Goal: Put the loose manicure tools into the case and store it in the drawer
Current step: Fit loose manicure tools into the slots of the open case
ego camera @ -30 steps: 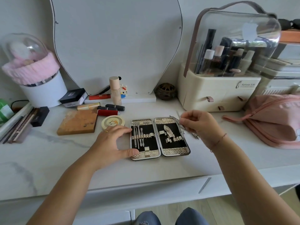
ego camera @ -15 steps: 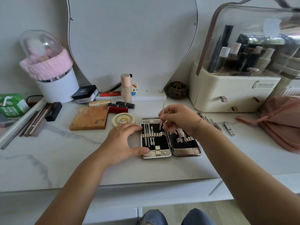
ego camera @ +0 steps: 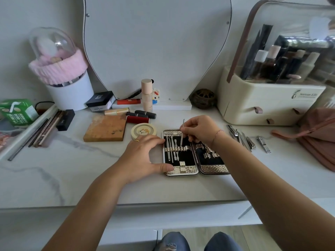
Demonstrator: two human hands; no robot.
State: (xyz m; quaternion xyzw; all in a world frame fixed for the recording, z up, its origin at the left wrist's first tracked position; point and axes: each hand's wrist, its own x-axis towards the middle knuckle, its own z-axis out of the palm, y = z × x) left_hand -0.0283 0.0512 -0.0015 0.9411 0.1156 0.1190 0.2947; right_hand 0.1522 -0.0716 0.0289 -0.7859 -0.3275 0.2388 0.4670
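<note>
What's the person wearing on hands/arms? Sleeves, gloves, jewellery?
No sleeves or gloves in view. The left hand has a thin gold ring on one finger; the right hand has a thin pinkish string bracelet at its wrist.

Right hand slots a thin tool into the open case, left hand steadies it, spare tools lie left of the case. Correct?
No. Head view: the spare tools lie right of the case. Right hand, thin tool and left hand are as stated.
</note>
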